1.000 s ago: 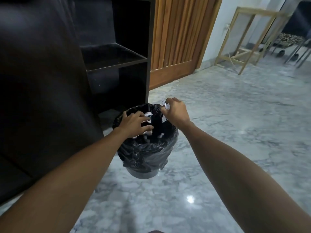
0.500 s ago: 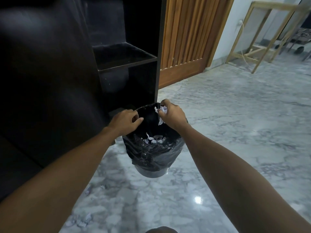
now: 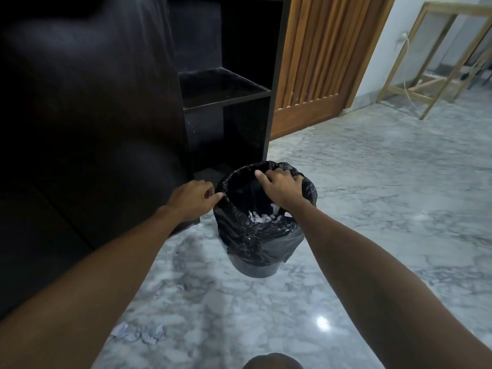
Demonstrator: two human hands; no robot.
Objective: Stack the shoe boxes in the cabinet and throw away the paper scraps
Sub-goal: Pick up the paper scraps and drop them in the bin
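Polished grey marble floor (image 3: pixel 372 209) carried a round bin (image 3: pixel 255 270), crinkled black liner; left hand (image 3: pixel 191 198) pinched its rim, right hand (image 3: pixel 282 186) lay spread, empty, above crumpled white paper scraps (image 3: pixel 262 217).

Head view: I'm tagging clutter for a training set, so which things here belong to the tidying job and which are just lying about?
Part of the job:
- black-lined round waste bin
- white paper scraps inside it
- crumpled paper scraps on the marble floor
- dark open-shelved cabinet
- left hand and right hand, both at the bin's rim

Lying about:
- slatted wooden door
- bare wooden frame
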